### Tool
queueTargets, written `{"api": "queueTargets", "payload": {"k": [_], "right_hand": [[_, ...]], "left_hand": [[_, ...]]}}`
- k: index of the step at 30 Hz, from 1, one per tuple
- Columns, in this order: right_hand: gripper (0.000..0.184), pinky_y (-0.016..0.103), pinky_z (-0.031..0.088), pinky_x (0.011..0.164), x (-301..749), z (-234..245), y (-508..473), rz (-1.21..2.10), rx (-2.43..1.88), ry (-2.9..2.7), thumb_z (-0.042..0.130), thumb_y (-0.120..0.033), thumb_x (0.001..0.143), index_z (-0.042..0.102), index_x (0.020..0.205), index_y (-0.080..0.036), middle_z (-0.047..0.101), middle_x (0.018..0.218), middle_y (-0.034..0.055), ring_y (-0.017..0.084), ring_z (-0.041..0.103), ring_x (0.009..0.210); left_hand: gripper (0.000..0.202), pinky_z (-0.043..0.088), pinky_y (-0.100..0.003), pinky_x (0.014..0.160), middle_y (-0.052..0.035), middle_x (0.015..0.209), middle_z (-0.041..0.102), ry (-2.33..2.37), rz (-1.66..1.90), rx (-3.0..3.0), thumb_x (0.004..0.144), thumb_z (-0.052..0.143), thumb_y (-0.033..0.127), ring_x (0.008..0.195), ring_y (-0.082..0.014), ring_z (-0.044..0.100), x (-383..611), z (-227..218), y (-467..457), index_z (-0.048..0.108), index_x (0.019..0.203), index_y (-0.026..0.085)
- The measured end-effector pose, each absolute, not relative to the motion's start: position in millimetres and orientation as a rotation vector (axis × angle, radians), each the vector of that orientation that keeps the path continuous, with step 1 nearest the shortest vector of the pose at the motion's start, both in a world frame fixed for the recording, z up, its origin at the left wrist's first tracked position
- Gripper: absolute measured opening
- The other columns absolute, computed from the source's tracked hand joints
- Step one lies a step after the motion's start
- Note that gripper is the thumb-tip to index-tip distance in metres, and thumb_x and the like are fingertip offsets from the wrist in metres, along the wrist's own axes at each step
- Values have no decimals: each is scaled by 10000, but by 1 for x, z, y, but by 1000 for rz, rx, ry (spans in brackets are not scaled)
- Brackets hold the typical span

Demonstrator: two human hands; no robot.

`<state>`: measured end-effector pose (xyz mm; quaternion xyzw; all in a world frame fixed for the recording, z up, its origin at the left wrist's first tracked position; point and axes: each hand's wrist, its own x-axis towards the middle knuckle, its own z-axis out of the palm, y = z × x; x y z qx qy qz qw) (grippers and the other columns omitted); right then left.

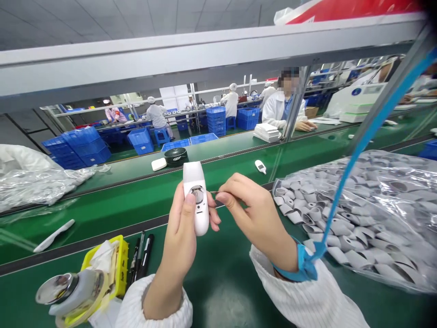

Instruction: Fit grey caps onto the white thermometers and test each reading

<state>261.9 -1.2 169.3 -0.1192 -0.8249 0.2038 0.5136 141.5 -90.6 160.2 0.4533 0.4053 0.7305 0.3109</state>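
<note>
Presently the left hand [182,232] grips a white oblong plastic handheld device [197,207] upright above the green counter [221,282], while the right hand [254,216], just right of the device, pinches a thin metal pick [213,192] toward its round silvery recess, so the work there is judged unfinished.

white device [196,202], upright in hand [180,228] — thin tool [213,192] beside

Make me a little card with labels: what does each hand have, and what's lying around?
Left hand: holds a white device upright
Right hand: pinches a thin tool, tip at the device's side
Right wrist: blue strap
Right side: clear bag of small pale parts
Left side: black pens, yellow tray
Behind: green belt, person in a white coat
</note>
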Motion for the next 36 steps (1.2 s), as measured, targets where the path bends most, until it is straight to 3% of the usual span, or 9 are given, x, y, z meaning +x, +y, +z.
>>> {"api": "queueTargets", "payload": {"k": [6, 15, 17, 19, 22, 24, 27, 30, 36], "right_hand": [[351, 242, 343, 561, 258, 165, -3, 236, -341, -2030, 532, -274, 1040, 637, 722, -166, 624, 621, -13, 97, 543, 545], [402, 244, 284, 543, 258, 164, 1, 247, -341, -2115, 515, -311, 1046, 577, 672, -178, 566, 595, -21, 95, 484, 531], [408, 234, 285, 532, 256, 163, 6, 411, -279, -2155, 526, -330, 1042, 577, 666, -179, 533, 576, -35, 88, 452, 519], [416, 226, 294, 520, 254, 163, 9, 607, -215, -2175, 532, -346, 1038, 579, 660, -180, 513, 556, -48, 82, 422, 504], [371, 228, 330, 529, 251, 162, 10, 654, -197, -2109, 564, -345, 1022, 597, 690, -183, 554, 585, -42, 86, 451, 516], [225, 234, 378, 569, 252, 162, 10, 487, -149, -2055, 597, -304, 1004, 657, 824, -184, 629, 665, -21, 103, 526, 569], [148, 252, 421, 610, 255, 163, 11, 202, -26, -2104, 544, -169, 1006, 690, 1013, -187, 714, 771, 10, 129, 611, 652], [194, 262, 413, 576, 258, 164, 10, 97, 2, -2051, 533, -110, 991, 685, 898, -188, 692, 696, 0, 125, 588, 606], [72, 254, 370, 444, 260, 162, 0, 464, -167, -1739, 693, -238, 948, 709, 879, -225, 682, 696, -17, 92, 506, 495]], "left_hand": [[214, 557, -207, 578, 17, 827, 665, 1082, 1973, 1291, 1072, 448, 387, 622, -93, 643, 143, 157, -91, 590, 1057, 229], [319, 470, -196, 542, 28, 807, 610, 1447, 1879, 1478, 1070, 438, 431, 597, -88, 529, 135, 156, -95, 531, 1319, 254], [277, 435, -177, 482, 38, 760, 594, 1401, 1798, 1381, 1061, 458, 426, 534, -73, 507, 132, 161, -96, 561, 1237, 239], [236, 397, -162, 411, 37, 706, 596, 1239, 1714, 1236, 1043, 479, 422, 451, -60, 485, 128, 166, -95, 574, 1025, 207], [250, 360, -143, 359, 29, 647, 604, 1043, 1649, 1069, 1008, 502, 388, 376, -48, 454, 125, 171, -91, 492, 847, 196], [149, 358, -137, 356, 30, 639, 614, 1031, 1620, 1010, 995, 496, 341, 369, -55, 457, 124, 171, -90, 534, 994, 196], [399, 373, -144, 369, 28, 650, 629, 1011, 1537, 999, 957, 474, 264, 374, -64, 457, 125, 169, -89, 480, 1350, 197], [511, 381, -155, 387, 4, 702, 638, 918, 1460, 1025, 892, 460, 220, 398, -61, 458, 126, 167, -92, 484, 1400, 167], [627, 443, -178, 480, 1, 805, 637, 927, 1456, 1046, 861, 525, 149, 534, -83, 537, 128, 171, -100, 409, 1474, 208]]}}
